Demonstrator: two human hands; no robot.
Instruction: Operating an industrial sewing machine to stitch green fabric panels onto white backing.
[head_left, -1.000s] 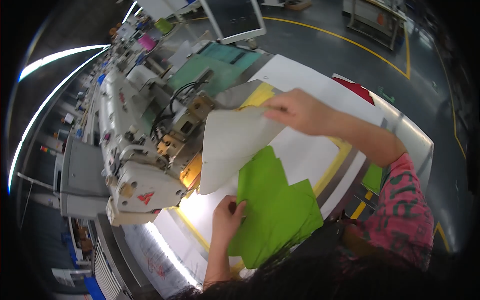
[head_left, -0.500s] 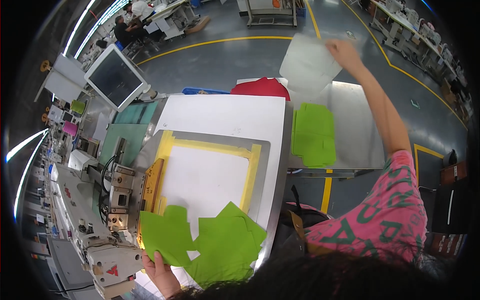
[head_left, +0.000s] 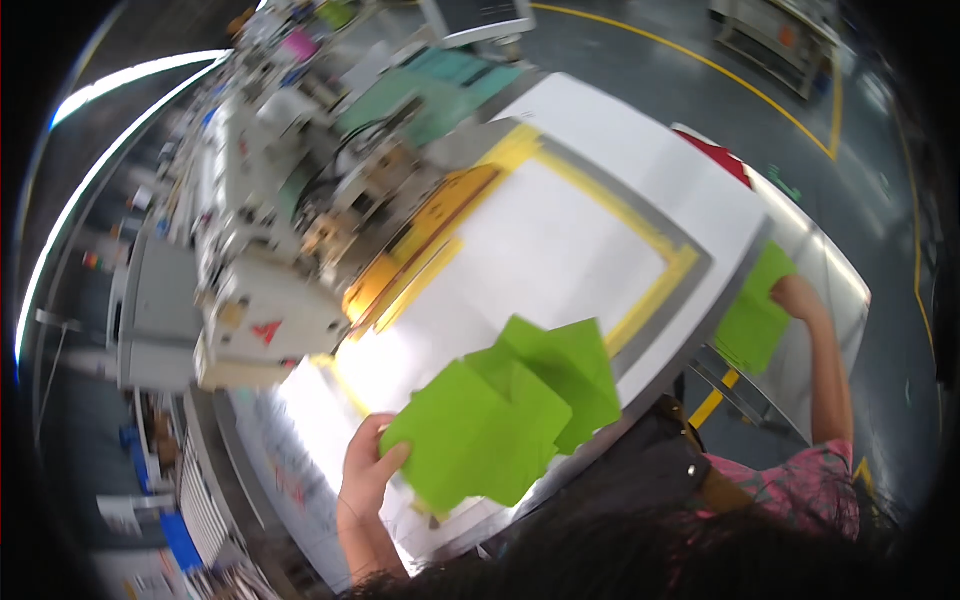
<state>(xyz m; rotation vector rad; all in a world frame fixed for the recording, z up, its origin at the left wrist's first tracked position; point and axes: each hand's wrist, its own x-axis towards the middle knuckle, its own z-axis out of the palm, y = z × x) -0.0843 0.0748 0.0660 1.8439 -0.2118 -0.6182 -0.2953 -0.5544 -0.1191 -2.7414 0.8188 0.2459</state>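
Observation:
My left hand [head_left: 368,458] pinches the edge of a flat green cut piece [head_left: 470,425], which looks like fabric, between thumb and fingers. Beneath and beside it more green pieces [head_left: 580,385] overlap at the near edge of the work surface. At the far right my right hand [head_left: 797,298] is closed at the edge of a stack of green pieces [head_left: 750,325] on a metal side table. Blur hides what its fingers grip. A white rectangle framed by yellow tape [head_left: 650,245] lies in front of the sewing machine head [head_left: 270,315].
The machine's clamp, an orange-yellow bar [head_left: 440,215], borders the taped frame on the left. A red piece [head_left: 715,155] shows past the white board [head_left: 620,130]. The metal side table [head_left: 825,265] stands right, across a gap. A screen [head_left: 475,15] is at the top.
My right hand has come down from above the side table to the green stack; the pale sheet it held is out of sight. My left hand has shifted the green piece rightward. The view has turned.

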